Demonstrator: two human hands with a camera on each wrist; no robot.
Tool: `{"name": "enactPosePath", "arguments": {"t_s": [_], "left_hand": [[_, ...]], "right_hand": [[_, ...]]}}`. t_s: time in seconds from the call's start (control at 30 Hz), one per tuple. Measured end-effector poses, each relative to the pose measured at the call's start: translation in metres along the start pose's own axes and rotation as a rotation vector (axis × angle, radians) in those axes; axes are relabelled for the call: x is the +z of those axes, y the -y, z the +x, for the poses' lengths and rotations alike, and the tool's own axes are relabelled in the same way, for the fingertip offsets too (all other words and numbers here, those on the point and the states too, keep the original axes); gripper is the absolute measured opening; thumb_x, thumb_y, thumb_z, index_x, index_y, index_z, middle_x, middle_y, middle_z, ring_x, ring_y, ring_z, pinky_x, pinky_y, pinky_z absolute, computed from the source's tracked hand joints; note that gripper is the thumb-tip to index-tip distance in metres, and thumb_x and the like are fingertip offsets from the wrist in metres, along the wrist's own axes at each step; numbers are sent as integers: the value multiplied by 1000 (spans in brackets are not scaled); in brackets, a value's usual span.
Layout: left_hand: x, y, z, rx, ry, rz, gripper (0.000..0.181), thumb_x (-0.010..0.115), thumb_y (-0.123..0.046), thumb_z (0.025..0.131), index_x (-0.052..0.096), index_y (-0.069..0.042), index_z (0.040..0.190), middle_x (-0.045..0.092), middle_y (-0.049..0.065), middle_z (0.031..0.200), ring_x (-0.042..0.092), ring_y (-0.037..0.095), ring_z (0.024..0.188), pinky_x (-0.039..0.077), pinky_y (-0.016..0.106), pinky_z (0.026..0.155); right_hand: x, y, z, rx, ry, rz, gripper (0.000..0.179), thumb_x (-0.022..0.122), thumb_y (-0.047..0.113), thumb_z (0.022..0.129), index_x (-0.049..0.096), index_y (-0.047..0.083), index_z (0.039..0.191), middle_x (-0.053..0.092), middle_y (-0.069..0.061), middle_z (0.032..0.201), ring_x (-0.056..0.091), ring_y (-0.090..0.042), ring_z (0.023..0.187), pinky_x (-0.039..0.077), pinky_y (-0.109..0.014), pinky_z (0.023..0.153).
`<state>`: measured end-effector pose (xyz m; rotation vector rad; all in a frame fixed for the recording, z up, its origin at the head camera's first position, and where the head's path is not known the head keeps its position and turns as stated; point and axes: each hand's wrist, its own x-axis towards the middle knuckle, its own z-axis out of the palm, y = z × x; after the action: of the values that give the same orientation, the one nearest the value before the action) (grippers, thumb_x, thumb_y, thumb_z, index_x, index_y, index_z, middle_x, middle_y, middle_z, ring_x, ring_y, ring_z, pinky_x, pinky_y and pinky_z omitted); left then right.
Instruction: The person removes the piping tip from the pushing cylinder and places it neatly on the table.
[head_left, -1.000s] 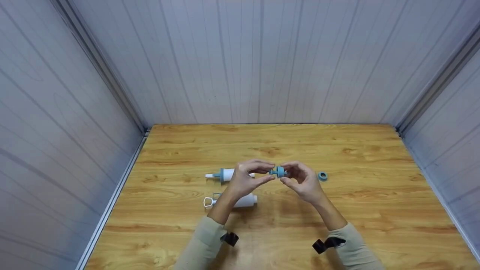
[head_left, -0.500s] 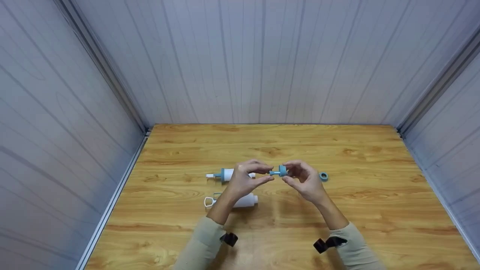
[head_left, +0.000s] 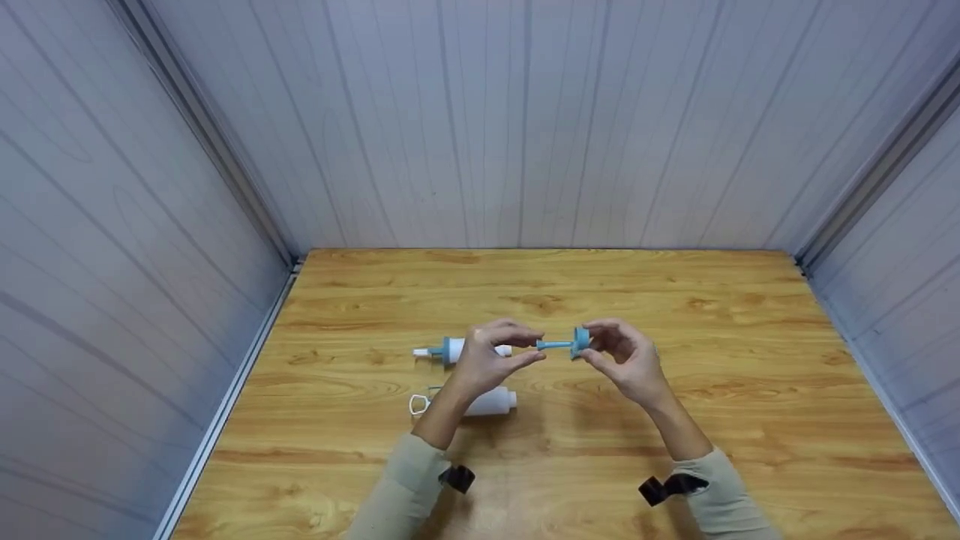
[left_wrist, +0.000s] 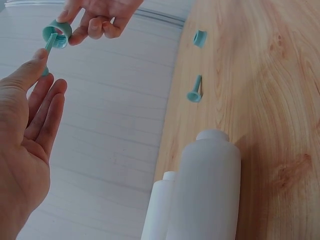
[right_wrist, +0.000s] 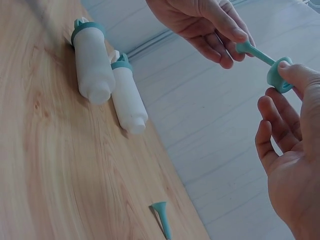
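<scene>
My left hand (head_left: 484, 364) pinches the flared end of a slim teal stem (head_left: 555, 345) between thumb and fingertips. Facing it, my right hand (head_left: 628, 369) pinches a teal threaded ring cap (right_wrist: 272, 77) by its rim. In the left wrist view the stem's narrow end overlaps the cap's opening; whether the two touch cannot be told. Both pieces are held above the table. Beyond my left hand lie two white bottles, one larger (left_wrist: 205, 185) and one slimmer (right_wrist: 130, 100), each on its side with a teal collar. My left hand and forearm partly cover them in the head view.
A second teal stem with a flared end (left_wrist: 195, 95) lies on the wooden table (head_left: 750, 405). Near it is another teal ring (left_wrist: 200, 38), mostly hidden behind my right hand in the head view. Pale panel walls (head_left: 487, 135) enclose the table's back and sides.
My right hand has drawn the cap to the right, away from my left hand. More of the stem now shows between them. The left hand has stayed nearly still.
</scene>
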<state>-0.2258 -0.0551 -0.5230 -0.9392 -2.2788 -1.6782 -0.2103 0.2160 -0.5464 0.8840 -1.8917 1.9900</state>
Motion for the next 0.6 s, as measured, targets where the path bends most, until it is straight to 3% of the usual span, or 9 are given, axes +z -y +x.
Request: {"name": "enactPosePath", "arguments": {"t_s": [0.6], "left_hand": [[17, -8, 9, 12, 32, 0, 25, 89, -12, 97, 86, -2, 119, 84, 17, 115, 84, 34, 105, 69, 30, 96]], "right_hand": [[-29, 5, -10, 27, -42, -53, 37, 67, -30, 90, 61, -26, 127, 78, 8, 111, 73, -3, 94, 61, -16, 78]]}}
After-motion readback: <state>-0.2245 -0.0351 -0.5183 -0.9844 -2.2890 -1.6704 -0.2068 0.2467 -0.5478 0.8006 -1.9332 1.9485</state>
